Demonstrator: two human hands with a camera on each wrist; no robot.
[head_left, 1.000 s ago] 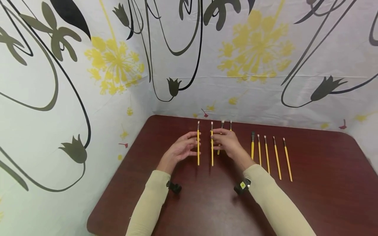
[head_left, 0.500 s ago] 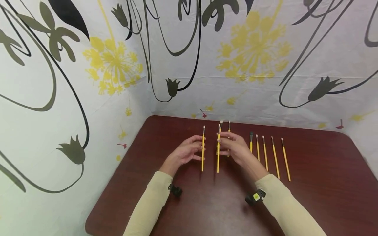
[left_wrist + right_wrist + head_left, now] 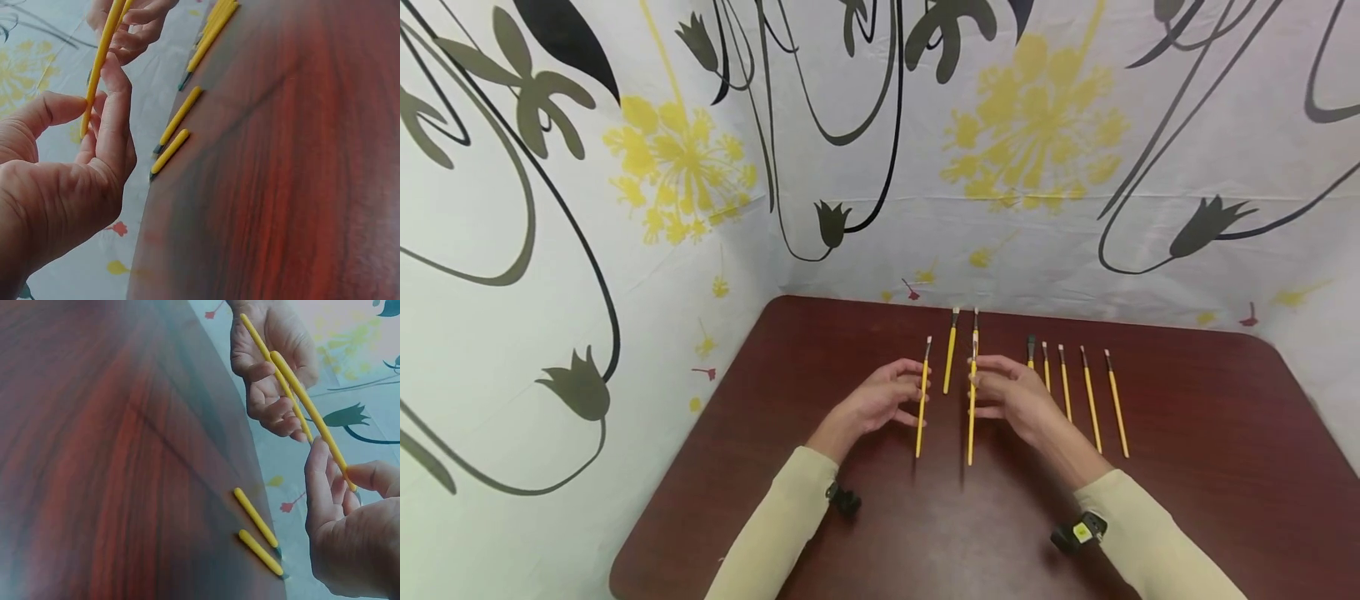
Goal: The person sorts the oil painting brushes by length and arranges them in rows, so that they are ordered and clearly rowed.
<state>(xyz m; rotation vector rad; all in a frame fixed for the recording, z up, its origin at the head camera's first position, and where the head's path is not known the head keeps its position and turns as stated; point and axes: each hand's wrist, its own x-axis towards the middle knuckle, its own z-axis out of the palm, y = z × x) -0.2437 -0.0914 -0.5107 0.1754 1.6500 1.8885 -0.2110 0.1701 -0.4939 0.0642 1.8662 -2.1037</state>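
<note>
My left hand (image 3: 886, 398) pinches a thin yellow paintbrush (image 3: 922, 408) between thumb and fingers, its pale bristles upward. To its right, my right hand (image 3: 1026, 404) pinches a similar yellow paintbrush (image 3: 972, 425), also bristle end up. Both brushes are above the table and apart in the head view. In the left wrist view the left thumb presses on the yellow handle (image 3: 99, 69). The right wrist view has the right thumb and fingers near the ferrule end of the other handle (image 3: 312, 412). Two more paintbrushes lie behind the hands, one on the left (image 3: 951, 358), one partly hidden (image 3: 976, 320).
On the right lies a row of several yellow paintbrushes, including a wider dark-bristled brush (image 3: 1031, 350) and a thin outermost one (image 3: 1117, 404). The dark red wooden table (image 3: 1217, 450) has rounded corners. A floral-patterned cloth (image 3: 865, 175) hangs behind and to the left.
Both hands have moved toward the person and to the right with their paintbrushes, and the gap between the two has widened. The back left paintbrush has come into full view.
</note>
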